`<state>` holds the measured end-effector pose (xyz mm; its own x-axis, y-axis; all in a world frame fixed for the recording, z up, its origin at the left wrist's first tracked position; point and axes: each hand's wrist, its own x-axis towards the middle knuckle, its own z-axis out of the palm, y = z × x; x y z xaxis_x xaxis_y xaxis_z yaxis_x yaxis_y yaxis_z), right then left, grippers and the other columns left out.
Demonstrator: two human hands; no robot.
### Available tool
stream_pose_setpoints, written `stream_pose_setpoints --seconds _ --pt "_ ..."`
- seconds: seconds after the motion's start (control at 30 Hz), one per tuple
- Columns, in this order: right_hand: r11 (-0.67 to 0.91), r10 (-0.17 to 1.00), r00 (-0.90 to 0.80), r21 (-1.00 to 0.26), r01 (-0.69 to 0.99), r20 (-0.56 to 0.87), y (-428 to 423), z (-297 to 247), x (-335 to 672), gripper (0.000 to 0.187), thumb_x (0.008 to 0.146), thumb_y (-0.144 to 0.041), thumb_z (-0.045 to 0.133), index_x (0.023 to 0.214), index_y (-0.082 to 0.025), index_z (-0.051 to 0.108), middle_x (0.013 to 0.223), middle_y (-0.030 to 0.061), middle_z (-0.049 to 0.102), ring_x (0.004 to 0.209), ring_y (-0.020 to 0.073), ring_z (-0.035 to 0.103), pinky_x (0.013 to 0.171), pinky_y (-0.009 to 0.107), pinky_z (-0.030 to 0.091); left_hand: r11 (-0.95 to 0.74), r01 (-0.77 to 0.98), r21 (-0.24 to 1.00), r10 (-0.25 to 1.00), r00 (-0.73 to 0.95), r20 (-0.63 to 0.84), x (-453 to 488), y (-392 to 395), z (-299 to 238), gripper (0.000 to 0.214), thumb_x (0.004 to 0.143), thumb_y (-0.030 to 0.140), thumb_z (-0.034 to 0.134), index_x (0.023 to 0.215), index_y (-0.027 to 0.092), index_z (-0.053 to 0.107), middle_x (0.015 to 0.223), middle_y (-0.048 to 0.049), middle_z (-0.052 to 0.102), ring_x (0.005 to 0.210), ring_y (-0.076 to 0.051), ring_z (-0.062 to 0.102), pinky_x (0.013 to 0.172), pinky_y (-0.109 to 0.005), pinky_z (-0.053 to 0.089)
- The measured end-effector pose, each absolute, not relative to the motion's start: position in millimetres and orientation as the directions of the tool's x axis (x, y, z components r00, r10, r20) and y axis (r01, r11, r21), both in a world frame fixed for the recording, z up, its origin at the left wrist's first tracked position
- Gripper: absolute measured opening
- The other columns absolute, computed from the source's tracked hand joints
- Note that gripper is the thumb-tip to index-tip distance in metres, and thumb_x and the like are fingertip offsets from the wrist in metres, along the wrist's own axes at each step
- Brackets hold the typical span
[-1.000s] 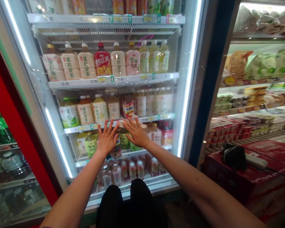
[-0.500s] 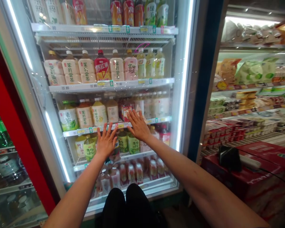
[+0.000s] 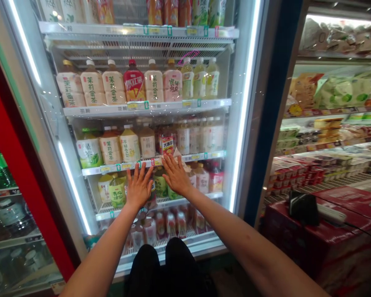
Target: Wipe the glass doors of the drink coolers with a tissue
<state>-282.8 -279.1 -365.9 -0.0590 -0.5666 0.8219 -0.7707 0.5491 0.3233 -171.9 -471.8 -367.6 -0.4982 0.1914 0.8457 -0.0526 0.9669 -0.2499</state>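
My left hand (image 3: 139,185) lies flat with its fingers spread against the glass door (image 3: 148,123) of a lit drinks cooler. It holds nothing. My right hand (image 3: 177,177) holds a crumpled pale tissue (image 3: 177,154) against the same glass, pressing it under outstretched fingers; part of the tissue sticks out above and to the right of them. Behind the glass, a red iced-tea carton (image 3: 167,144) shows just above my right hand. A green-labelled bottle (image 3: 117,194) is seen to the left of my left hand.
Several shelves of bottled tea (image 3: 113,84) fill the cooler. A red frame (image 3: 9,144) and another drinks case stand on the left. To the right are a dark blue pillar (image 3: 267,111), an open chilled display (image 3: 330,115) and red boxes (image 3: 330,231) bearing a black object (image 3: 303,208).
My right hand has slid slightly down and left on the glass with the tissue, uncovering the red carton. The left hand stays nearly in place. The view has shifted a little.
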Motion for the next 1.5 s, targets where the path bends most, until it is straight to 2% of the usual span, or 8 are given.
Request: stream_pose_setpoints --seconds 0.2,0.43,0.63,0.9,1.1,1.2,1.33,1.5 --pt "0.419 -0.687 0.056 0.458 -0.784 0.725 -274.4 -408.3 -274.0 0.076 0.101 -0.030 0.051 0.166 -0.015 0.013 0.165 0.0114 0.038 0.156 0.0248 0.030 0.130 0.053 0.022 0.961 -0.030 -0.275 0.228 -0.477 0.849 -171.4 -479.7 -373.8 0.070 0.100 0.037 0.050 0.162 0.032 0.018 0.171 -0.0044 0.012 0.161 -0.029 0.001 0.130 -0.063 0.004" --pt "0.513 -0.589 -0.010 0.365 -0.777 0.808 -290.1 -361.3 -290.1 0.075 0.105 -0.032 0.041 0.166 -0.011 0.003 0.172 0.0162 0.014 0.161 0.0326 0.011 0.129 0.066 0.010 0.958 -0.023 -0.287 0.244 -0.463 0.852 -173.3 -483.8 -375.9 0.073 0.099 0.038 0.052 0.162 0.032 0.016 0.171 -0.0039 0.012 0.160 -0.028 0.001 0.131 -0.061 0.002" --pt "0.372 -0.696 0.107 0.484 -0.792 0.710 -271.4 -422.7 -278.0 0.072 0.103 -0.036 0.047 0.166 -0.018 0.016 0.163 0.0078 0.043 0.153 0.0229 0.037 0.130 0.049 0.023 0.958 -0.026 -0.286 0.244 -0.457 0.855 -174.2 -483.4 -378.3 0.072 0.100 0.038 0.051 0.163 0.032 0.017 0.172 -0.0039 0.011 0.161 -0.027 0.000 0.131 -0.059 0.001" --pt "0.533 -0.553 -0.012 0.343 -0.774 0.833 -257.3 -366.5 -304.7 0.079 0.104 -0.030 0.043 0.165 -0.008 -0.001 0.171 0.0198 0.013 0.161 0.0362 0.008 0.126 0.071 0.009 0.959 -0.014 -0.282 0.245 -0.451 0.858 -174.8 -484.3 -378.6 0.073 0.099 0.038 0.052 0.163 0.033 0.016 0.171 -0.0036 0.013 0.161 -0.026 -0.001 0.131 -0.058 -0.003" --pt "0.307 -0.736 0.157 0.532 -0.789 0.658 -251.5 -412.2 -286.0 0.068 0.102 -0.034 0.049 0.165 -0.025 0.023 0.162 0.0029 0.046 0.152 0.0196 0.038 0.130 0.045 0.024 0.962 -0.011 -0.275 0.239 -0.459 0.856 -173.7 -484.9 -379.6 0.071 0.100 0.037 0.051 0.163 0.033 0.018 0.172 -0.0035 0.012 0.160 -0.025 0.000 0.131 -0.057 -0.002" --pt "0.383 -0.692 0.104 0.485 -0.786 0.715 -249.9 -383.4 -295.6 0.067 0.103 -0.032 0.050 0.165 -0.028 0.023 0.169 0.0043 0.032 0.158 0.0249 0.025 0.131 0.053 0.019 0.962 -0.006 -0.273 0.239 -0.464 0.853 -173.3 -485.7 -380.0 0.071 0.100 0.037 0.051 0.162 0.033 0.018 0.171 -0.0032 0.013 0.160 -0.026 0.000 0.131 -0.057 -0.001" --pt "0.525 -0.579 0.002 0.374 -0.764 0.815 -257.6 -355.9 -302.9 0.072 0.104 -0.030 0.046 0.166 -0.018 0.012 0.172 0.0143 0.013 0.161 0.0367 0.006 0.126 0.072 0.009 0.965 0.001 -0.262 0.233 -0.465 0.854 -174.2 -485.9 -380.5 0.072 0.099 0.036 0.051 0.162 0.033 0.018 0.171 -0.0034 0.014 0.160 -0.026 0.002 0.131 -0.059 0.000" --pt "0.383 -0.705 0.113 0.510 -0.770 0.701 -261.7 -402.8 -286.8 0.068 0.102 -0.037 0.051 0.164 -0.023 0.025 0.164 0.0052 0.042 0.156 0.0255 0.030 0.131 0.054 0.017 0.966 0.003 -0.258 0.231 -0.458 0.858 -174.2 -485.7 -380.7 0.072 0.099 0.036 0.052 0.162 0.034 0.017 0.171 -0.0033 0.014 0.160 -0.027 0.003 0.131 -0.059 0.000"
